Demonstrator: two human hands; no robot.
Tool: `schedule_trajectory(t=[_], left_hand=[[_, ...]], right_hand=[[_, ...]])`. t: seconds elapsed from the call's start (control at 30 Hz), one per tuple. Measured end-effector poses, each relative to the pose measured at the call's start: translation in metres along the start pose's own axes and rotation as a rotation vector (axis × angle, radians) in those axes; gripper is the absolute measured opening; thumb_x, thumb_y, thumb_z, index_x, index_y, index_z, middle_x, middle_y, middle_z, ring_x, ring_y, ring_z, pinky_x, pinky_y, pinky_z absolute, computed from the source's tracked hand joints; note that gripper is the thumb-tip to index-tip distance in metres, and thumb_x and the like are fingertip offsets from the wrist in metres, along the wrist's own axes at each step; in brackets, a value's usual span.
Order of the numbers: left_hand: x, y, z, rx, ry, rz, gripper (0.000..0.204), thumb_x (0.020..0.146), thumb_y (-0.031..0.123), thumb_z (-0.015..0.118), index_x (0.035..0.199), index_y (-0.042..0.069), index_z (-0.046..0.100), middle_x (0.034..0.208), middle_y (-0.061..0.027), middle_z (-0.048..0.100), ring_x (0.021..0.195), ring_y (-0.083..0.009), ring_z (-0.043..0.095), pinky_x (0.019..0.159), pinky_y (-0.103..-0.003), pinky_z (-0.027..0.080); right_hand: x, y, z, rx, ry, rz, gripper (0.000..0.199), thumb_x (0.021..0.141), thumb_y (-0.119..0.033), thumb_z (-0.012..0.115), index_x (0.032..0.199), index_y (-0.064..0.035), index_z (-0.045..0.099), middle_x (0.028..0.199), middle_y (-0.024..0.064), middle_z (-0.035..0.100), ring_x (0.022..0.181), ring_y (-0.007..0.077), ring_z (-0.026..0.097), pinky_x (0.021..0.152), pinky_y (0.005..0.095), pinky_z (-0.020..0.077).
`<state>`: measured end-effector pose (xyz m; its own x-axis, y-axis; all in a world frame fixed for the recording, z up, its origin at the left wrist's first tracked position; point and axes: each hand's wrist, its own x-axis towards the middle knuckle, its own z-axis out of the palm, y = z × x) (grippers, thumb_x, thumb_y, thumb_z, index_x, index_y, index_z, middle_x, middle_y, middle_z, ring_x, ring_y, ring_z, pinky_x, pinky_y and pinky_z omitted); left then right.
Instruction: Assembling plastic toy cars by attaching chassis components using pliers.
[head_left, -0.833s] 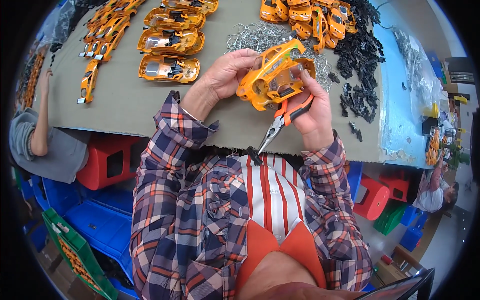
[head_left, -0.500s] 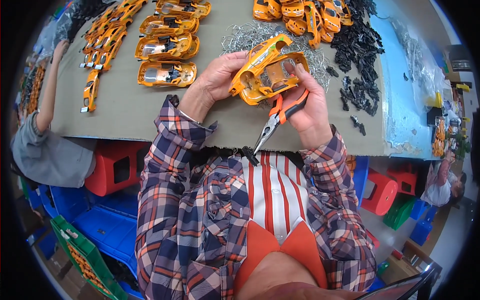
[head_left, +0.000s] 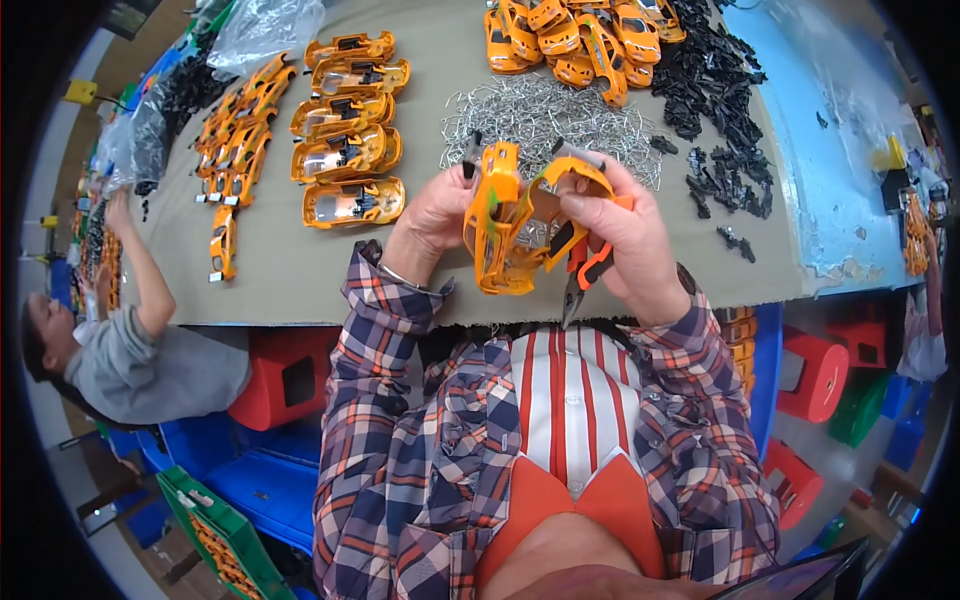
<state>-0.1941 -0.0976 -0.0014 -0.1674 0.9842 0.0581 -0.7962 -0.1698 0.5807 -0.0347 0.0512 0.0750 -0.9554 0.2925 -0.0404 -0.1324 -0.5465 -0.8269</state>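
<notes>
My left hand [head_left: 432, 218] is closed round one side of an orange toy car body shell [head_left: 497, 235], which is tilted up above the table edge with its hollow underside partly showing. The shell's other end is pinched between the thumb and fingers of my right hand [head_left: 640, 240]. That same hand keeps a pair of pliers [head_left: 597, 264] with orange and black handles in its palm, the jaws pointing down toward my body. Dark bits show by the fingertips of both hands; what they are I cannot tell. Just beyond the shell lies a heap of bent metal wire pieces [head_left: 550, 112].
Upturned orange shells [head_left: 352, 203] form a column at left, beside rows of narrower orange car parts [head_left: 240, 155]. More orange shells [head_left: 600, 45] are piled at the back, next to black plastic parts [head_left: 705, 75]. A co-worker in grey [head_left: 165, 365] reaches in at far left.
The shell has been turned and tipped more steeply in my hands. The pliers have swung closer under it, so less of their jaws shows. The whole view has shifted slightly.
</notes>
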Motion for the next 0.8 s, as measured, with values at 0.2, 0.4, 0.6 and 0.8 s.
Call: schedule_trajectory(t=[0.2, 0.4, 0.6, 0.8], left_hand=[[0.0, 0.001, 0.003, 0.107, -0.022, -0.058, 0.04, 0.07, 0.016, 0.074, 0.102, -0.003, 0.058, 0.1, -0.009, 0.058, 0.087, -0.0171, 0.058, 0.077, -0.031, 0.048], [0.003, -0.003, 0.0, 0.082, -0.008, -0.045, 0.04, 0.072, 0.013, 0.072, 0.105, -0.003, 0.057, 0.101, -0.0102, 0.059, 0.09, -0.0183, 0.058, 0.079, -0.032, 0.049], [0.012, -0.004, 0.005, 0.008, -0.032, -0.003, 0.038, 0.078, 0.007, 0.065, 0.112, -0.003, 0.052, 0.108, -0.013, 0.058, 0.097, -0.0211, 0.059, 0.086, -0.035, 0.048], [0.015, -0.009, 0.012, -0.076, 0.006, 0.041, 0.04, 0.081, 0.007, 0.061, 0.118, -0.004, 0.048, 0.11, -0.0136, 0.058, 0.097, -0.021, 0.06, 0.088, -0.035, 0.048]], right_hand=[[-0.008, -0.006, 0.006, -0.158, -0.008, -0.025, 0.037, 0.08, -0.004, 0.061, 0.115, -0.0002, 0.05, 0.098, 0.0015, 0.056, 0.089, 0.0074, 0.053, 0.077, 0.0198, 0.0434], [-0.002, -0.005, -0.005, -0.092, -0.017, 0.019, 0.037, 0.08, -0.004, 0.061, 0.115, -0.0005, 0.05, 0.1, 0.0027, 0.057, 0.089, 0.0085, 0.054, 0.078, 0.0205, 0.0443], [0.016, 0.004, -0.026, 0.12, 0.0, 0.088, 0.035, 0.081, -0.002, 0.059, 0.114, -0.0004, 0.05, 0.099, 0.0047, 0.058, 0.089, 0.0124, 0.057, 0.079, 0.0251, 0.0462], [0.024, 0.015, -0.036, 0.182, 0.068, 0.144, 0.033, 0.078, 0.003, 0.055, 0.11, -0.0004, 0.051, 0.097, 0.0055, 0.058, 0.088, 0.015, 0.057, 0.079, 0.0279, 0.0465]])
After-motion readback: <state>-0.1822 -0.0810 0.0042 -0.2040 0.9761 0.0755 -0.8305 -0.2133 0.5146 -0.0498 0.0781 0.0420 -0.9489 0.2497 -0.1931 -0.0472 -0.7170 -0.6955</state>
